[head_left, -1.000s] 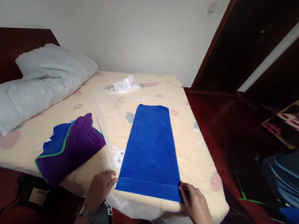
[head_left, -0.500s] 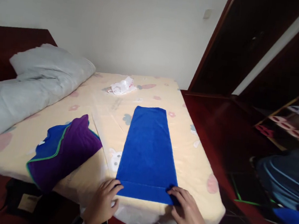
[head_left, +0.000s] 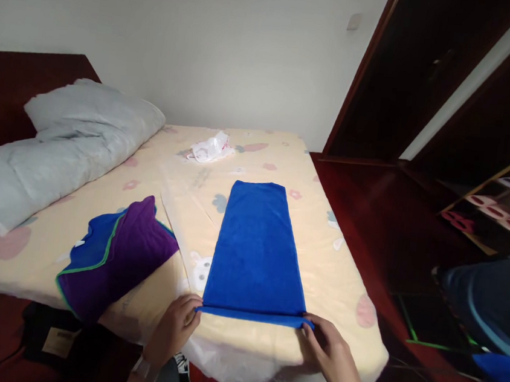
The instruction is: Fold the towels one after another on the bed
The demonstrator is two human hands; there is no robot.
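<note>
A long blue towel (head_left: 257,252) lies spread lengthwise on the bed, its near end lifted and folded into a narrow strip. My left hand (head_left: 176,322) pinches the strip's left corner between thumb and fingers. At the right corner, my right hand (head_left: 327,344) grips the same strip in a pinch. The folded edge stretches fairly straight between both hands. To the left, a crumpled purple and blue cloth (head_left: 134,257) with green edging rests near the bed's front edge, apart from my hands.
The bed (head_left: 350,322) has a cream patterned sheet. A grey quilt (head_left: 69,141) is heaped at left, and a white plastic bag (head_left: 213,147) lies toward the wall. A black bag (head_left: 57,340) sits on the floor; slippers (head_left: 503,214) fill a rack at right.
The towel's flat near flap has been lifted and turned into a narrower strip. Both hands have closed on its corners, the right one moving slightly up.
</note>
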